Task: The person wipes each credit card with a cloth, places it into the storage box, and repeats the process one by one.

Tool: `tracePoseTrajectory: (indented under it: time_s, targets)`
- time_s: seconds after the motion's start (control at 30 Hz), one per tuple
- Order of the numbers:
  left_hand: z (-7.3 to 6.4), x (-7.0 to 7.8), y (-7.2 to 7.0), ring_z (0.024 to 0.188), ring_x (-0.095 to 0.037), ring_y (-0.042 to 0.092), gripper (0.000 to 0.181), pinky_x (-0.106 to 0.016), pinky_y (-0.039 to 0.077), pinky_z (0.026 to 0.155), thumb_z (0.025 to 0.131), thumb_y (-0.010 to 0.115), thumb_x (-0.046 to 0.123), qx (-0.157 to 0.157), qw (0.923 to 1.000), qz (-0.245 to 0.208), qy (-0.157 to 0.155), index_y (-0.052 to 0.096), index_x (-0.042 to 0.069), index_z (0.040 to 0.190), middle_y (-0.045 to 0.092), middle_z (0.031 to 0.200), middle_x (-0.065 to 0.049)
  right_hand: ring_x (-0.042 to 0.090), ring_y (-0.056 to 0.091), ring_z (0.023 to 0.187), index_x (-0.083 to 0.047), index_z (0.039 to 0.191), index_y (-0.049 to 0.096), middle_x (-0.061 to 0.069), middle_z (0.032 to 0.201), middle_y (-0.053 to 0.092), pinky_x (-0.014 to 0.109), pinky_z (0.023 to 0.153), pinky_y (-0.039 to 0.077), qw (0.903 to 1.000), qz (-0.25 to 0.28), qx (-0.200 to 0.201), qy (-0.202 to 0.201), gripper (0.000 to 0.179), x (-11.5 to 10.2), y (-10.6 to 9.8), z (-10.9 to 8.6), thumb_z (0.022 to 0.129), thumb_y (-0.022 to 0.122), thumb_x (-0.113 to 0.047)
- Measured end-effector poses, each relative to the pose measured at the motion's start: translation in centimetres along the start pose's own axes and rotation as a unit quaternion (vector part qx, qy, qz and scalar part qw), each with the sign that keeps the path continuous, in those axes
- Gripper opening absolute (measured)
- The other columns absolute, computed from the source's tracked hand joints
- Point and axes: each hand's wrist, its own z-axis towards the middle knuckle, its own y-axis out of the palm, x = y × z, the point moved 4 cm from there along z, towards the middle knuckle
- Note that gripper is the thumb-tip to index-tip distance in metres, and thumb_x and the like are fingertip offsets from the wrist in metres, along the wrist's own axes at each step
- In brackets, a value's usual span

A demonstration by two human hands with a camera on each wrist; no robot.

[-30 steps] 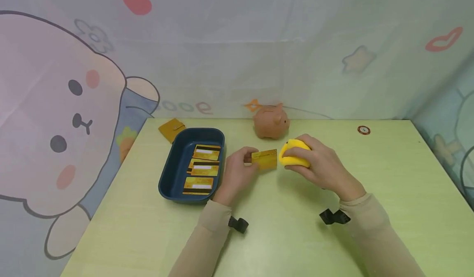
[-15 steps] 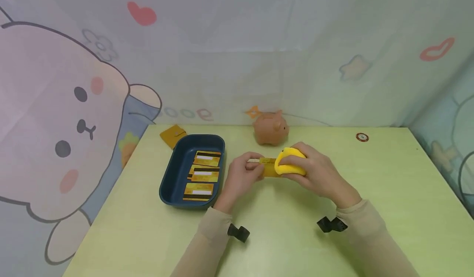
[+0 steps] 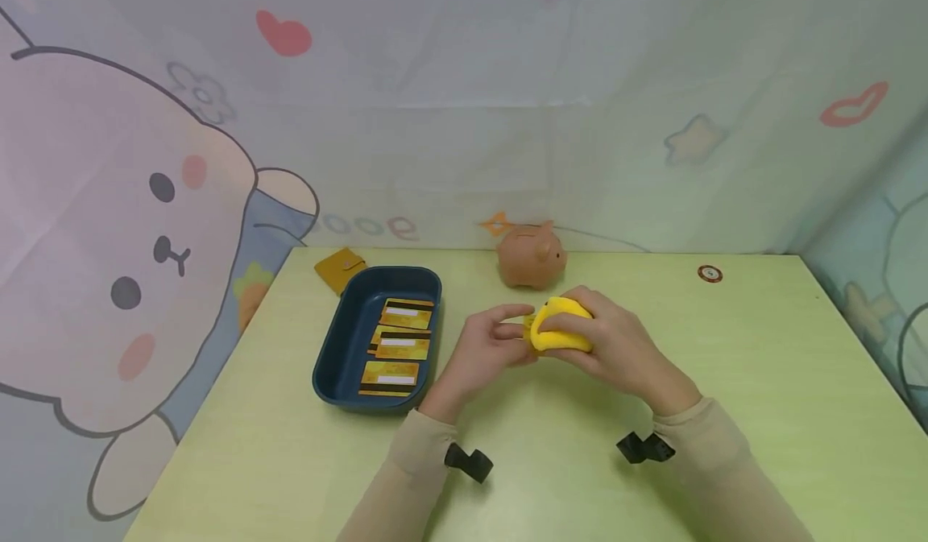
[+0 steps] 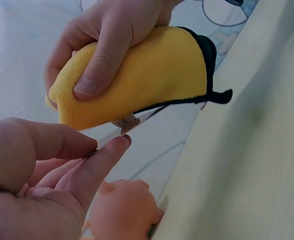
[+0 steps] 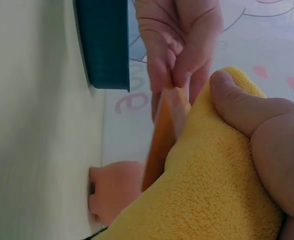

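Note:
My right hand (image 3: 616, 351) grips a folded yellow cloth (image 3: 557, 326), plush and fuzzy, with dark edging seen in the left wrist view. My left hand (image 3: 487, 347) pinches the end of a gold card (image 5: 158, 142) between thumb and finger. From there the card runs toward the cloth, which covers most of it in the head view. In the right wrist view the cloth lies against the card's side. Both hands are held above the table, close together. To the left stands a dark blue tray (image 3: 328, 365) with several gold cards (image 3: 399, 343) lying in it.
Behind the hands a pink piggy bank (image 3: 531, 257) stands near the table's back edge. A mustard-coloured pouch (image 3: 339, 270) lies behind the tray. A red-and-white poker chip (image 3: 710, 274) lies at the back right. A printed curtain (image 3: 464, 123) hangs behind the table (image 3: 761, 381).
The right hand has brought the cloth leftward over the gold card, hiding most of it. The left hand's fingers have spread somewhat at the card's end. The head view has tilted slightly up.

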Motion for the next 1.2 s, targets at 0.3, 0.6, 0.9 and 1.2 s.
tracePoseTrajectory:
  time_s: [0.3, 0.6, 0.9, 1.2]
  targets:
    - [-0.2, 0.5, 0.5, 0.106, -0.025, 0.075, 0.051, -0.041, 0.063, 0.090, 0.097, 0.070, -0.004, -0.045, 0.9984, -0.027, 0.020, 0.058, 0.001, 0.147, 0.071, 0.128, -0.025, 0.019, 0.056, 0.092, -0.022, 0.110, 0.074, 0.006, 0.112, 0.061, 0.039, 0.071, 0.056, 1.0000, 0.003, -0.001, -0.009, 0.037, -0.4, 0.9, 0.1, 0.078, 0.094, -0.026]
    - [-0.4, 1.0, 0.4, 0.093, -0.019, 0.077, 0.047, -0.043, 0.064, 0.086, 0.096, 0.070, -0.007, -0.019, 0.9986, -0.043, 0.025, 0.061, -0.001, 0.142, 0.072, 0.120, -0.028, 0.018, 0.057, 0.094, -0.023, 0.109, 0.075, 0.005, 0.114, 0.061, 0.040, 0.073, 0.057, 0.9999, -0.005, -0.011, 0.006, 0.032, -0.2, 0.7, 0.2, 0.082, 0.091, -0.028]
    - [-0.7, 1.7, -0.3, 0.090, -0.020, 0.076, 0.047, -0.042, 0.065, 0.083, 0.094, 0.067, -0.012, 0.011, 0.9979, -0.063, 0.013, 0.062, 0.000, 0.139, 0.072, 0.107, -0.019, 0.017, 0.056, 0.094, -0.022, 0.109, 0.075, 0.004, 0.115, 0.060, 0.039, 0.074, 0.058, 0.9996, 0.003, -0.020, 0.019, 0.030, 0.4, 0.3, 0.0, 0.083, 0.090, -0.025]
    - [-0.9, 2.4, -0.9, 0.088, -0.017, 0.074, 0.048, -0.041, 0.065, 0.080, 0.093, 0.066, -0.015, 0.041, 0.9951, -0.087, 0.022, 0.061, -0.005, 0.139, 0.064, 0.095, -0.008, 0.018, 0.056, 0.093, -0.021, 0.108, 0.074, 0.006, 0.115, 0.061, 0.039, 0.072, 0.057, 0.9997, -0.004, -0.004, 0.024, 0.032, 1.4, -0.4, -0.5, 0.081, 0.092, -0.021]
